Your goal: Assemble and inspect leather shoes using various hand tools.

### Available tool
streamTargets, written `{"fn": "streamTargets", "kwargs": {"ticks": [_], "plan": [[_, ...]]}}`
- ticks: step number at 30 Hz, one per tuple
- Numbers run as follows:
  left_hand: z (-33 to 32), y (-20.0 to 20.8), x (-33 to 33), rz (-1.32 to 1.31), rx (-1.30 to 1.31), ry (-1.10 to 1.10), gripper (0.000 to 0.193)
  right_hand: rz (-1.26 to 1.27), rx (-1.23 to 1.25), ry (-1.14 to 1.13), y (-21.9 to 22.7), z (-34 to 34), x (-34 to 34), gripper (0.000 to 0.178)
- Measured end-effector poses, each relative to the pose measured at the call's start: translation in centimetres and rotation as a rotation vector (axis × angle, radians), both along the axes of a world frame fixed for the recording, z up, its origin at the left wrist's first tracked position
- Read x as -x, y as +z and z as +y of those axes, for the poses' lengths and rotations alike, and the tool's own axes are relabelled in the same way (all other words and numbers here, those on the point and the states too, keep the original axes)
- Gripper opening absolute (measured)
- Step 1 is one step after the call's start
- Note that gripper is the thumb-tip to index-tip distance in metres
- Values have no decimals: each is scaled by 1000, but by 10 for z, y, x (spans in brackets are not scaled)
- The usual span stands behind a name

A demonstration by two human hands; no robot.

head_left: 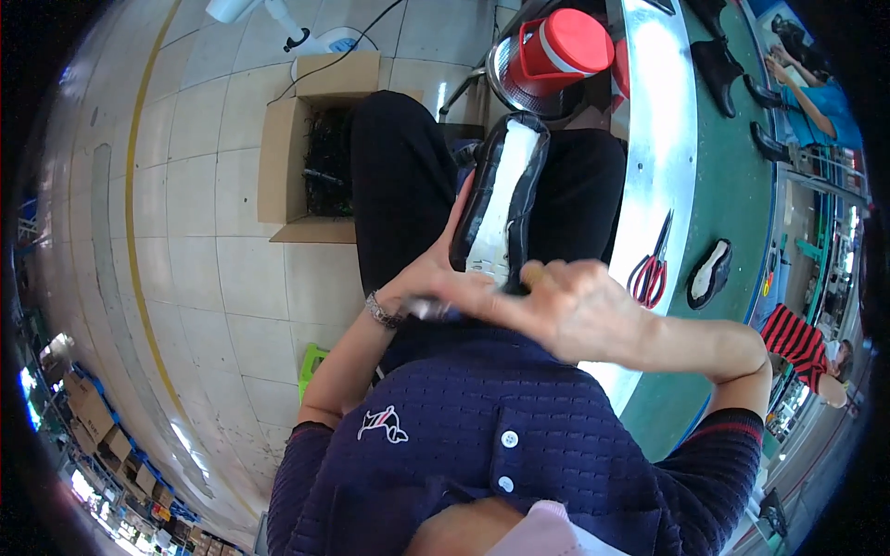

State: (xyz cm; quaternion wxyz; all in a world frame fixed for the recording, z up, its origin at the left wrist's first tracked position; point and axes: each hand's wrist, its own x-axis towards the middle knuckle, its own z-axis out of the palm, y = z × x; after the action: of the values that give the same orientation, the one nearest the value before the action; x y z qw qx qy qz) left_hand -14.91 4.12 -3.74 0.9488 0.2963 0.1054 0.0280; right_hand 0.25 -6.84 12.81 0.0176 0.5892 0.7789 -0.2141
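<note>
Over my lap, a black shoe upper [501, 204] lies bottom up, a long white insole showing between its turned-in black edges. My left hand [428, 269] wraps its left side and heel end. Across the heel end reaches my right hand [575, 310], fingers curled and the thumb side pointing left. A small shiny metallic object [428, 309], smeared by motion, shows by the tip of my right hand; its kind cannot be made out. Red-handled scissors [651, 273] rest on the metal ledge [660, 120] to my right.
A similar shoe [709, 273] and black boots [718, 74] are on the green belt [718, 195]. An open cardboard box [283, 167] with dark scraps stands left of my knee. Ahead is a red bucket [565, 46]. Co-workers [820, 102] sit across the belt.
</note>
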Motion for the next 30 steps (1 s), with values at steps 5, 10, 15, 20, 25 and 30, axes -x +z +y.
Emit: {"fn": "streamTargets", "kwargs": {"ticks": [5, 10, 15, 20, 25, 30], "plan": [[3, 8, 0, 46, -297, -46, 133, -221, -22, -61, -19, -2, -1, 75], [1, -3, 4, 140, -270, -108, 134, -17, -90, 2, -11, -12, 7, 78], [3, -5, 0, 96, -320, -107, 129, -131, 51, -113, -9, -2, -3, 75], [1, 3, -6, 32, -187, -13, 129, -23, -43, -97, -19, -14, 1, 78], [6, -22, 21, 313, -399, -308, 79, -112, 69, -180, -4, 7, -17, 78], [27, 27, -26, 291, 66, -113, 98, 0, -46, -496, -30, 25, -44, 66]]}}
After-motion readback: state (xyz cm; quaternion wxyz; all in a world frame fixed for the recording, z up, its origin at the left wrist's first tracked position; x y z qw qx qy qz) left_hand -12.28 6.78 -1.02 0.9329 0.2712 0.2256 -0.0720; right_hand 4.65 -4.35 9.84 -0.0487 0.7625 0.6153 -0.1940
